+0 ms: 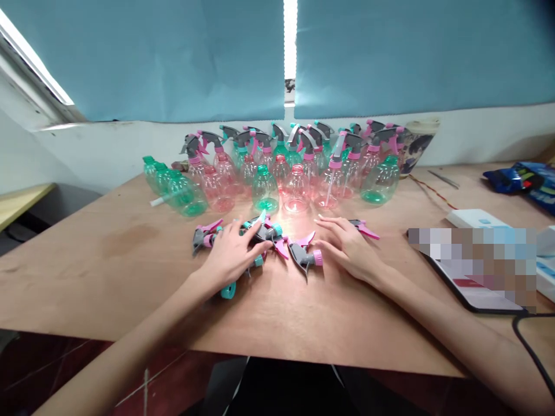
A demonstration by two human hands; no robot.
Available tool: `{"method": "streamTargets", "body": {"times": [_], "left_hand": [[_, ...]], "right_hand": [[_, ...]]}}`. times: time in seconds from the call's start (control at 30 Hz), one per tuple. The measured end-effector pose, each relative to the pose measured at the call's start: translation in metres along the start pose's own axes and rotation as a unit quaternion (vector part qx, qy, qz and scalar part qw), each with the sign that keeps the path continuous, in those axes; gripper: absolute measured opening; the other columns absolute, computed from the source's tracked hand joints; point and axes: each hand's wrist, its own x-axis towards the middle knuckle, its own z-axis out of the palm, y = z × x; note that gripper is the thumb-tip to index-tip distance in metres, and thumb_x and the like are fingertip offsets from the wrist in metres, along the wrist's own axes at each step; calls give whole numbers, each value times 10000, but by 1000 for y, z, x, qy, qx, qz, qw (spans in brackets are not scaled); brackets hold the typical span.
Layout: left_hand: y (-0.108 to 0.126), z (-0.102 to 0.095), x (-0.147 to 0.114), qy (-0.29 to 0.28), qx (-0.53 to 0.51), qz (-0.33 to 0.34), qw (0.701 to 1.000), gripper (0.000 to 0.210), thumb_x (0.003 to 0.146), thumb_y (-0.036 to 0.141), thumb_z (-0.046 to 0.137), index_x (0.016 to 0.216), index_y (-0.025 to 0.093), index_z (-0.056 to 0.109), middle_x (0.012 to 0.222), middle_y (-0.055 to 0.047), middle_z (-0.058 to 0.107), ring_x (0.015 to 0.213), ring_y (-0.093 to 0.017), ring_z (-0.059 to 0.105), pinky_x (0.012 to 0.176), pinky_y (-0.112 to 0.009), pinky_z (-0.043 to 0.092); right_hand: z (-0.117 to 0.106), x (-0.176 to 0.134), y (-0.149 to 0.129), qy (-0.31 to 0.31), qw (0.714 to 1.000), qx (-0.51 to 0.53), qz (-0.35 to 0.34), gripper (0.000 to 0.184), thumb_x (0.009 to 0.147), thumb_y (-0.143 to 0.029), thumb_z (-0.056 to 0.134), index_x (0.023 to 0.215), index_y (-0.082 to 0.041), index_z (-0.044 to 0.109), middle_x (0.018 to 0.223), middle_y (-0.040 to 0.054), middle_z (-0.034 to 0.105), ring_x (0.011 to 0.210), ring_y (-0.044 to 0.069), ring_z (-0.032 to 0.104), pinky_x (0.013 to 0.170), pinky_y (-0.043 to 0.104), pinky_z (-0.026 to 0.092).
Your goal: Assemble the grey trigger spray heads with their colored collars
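Observation:
My left hand (pixel 234 249) lies over a heap of trigger spray heads, its fingers spread and partly hiding them. One grey and teal spray head (pixel 265 232) shows just past its fingertips, and a teal collar (pixel 228 290) pokes out under the wrist. Between my hands sits a grey spray head with a pink collar (pixel 306 254). My right hand (pixel 347 245) rests with fingers stretched out, just right of that one. Beyond its fingers, another grey and pink spray head (pixel 366 229) is partly hidden.
Several clear green bottles (pixel 265 190) and pink bottles (pixel 297 190) stand across the back, many topped with spray heads. On the right are a tablet-like device (pixel 468 283), white boxes (pixel 477 218), tweezers (pixel 443 179), a blue packet (pixel 524 182) and a patterned cup (pixel 417 147).

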Motion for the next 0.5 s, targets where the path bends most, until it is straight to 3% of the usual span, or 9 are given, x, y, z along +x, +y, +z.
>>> {"method": "streamTargets", "body": {"times": [0.07,0.17,0.37,0.5], "left_hand": [[5,10,4,-16,-6,27,999,630,884,637,366,1418,302,366,1466,-141,365,1344,-393,307,1021,-597,288],[11,14,9,-11,-43,81,996,530,894,608,389,1302,296,521,1431,-110,426,1340,-331,342,1050,-557,287],[-15,-4,-12,32,-65,67,995,464,897,573,412,1021,225,693,1403,-116,455,1294,-321,407,1056,-531,318],[-21,-10,-49,89,-58,15,994,509,906,574,383,1255,253,568,1463,-100,369,1329,-324,360,1057,-520,335]], "right_hand": [[2,-2,-7,-21,1000,6,-19,500,896,-496,483,1284,-185,528,1289,129,564,1206,284,498,1015,484,393],[3,-5,-12,-41,998,12,-40,537,890,-490,494,1336,-192,478,1342,135,530,1247,294,463,1029,512,373],[4,-10,-20,-85,992,12,-98,672,839,-530,557,1388,-173,408,1398,153,476,1332,291,383,1115,526,251],[7,-14,-33,-111,987,3,-115,766,809,-584,567,1412,-152,374,1439,175,415,1368,305,319,1116,528,253]]}}
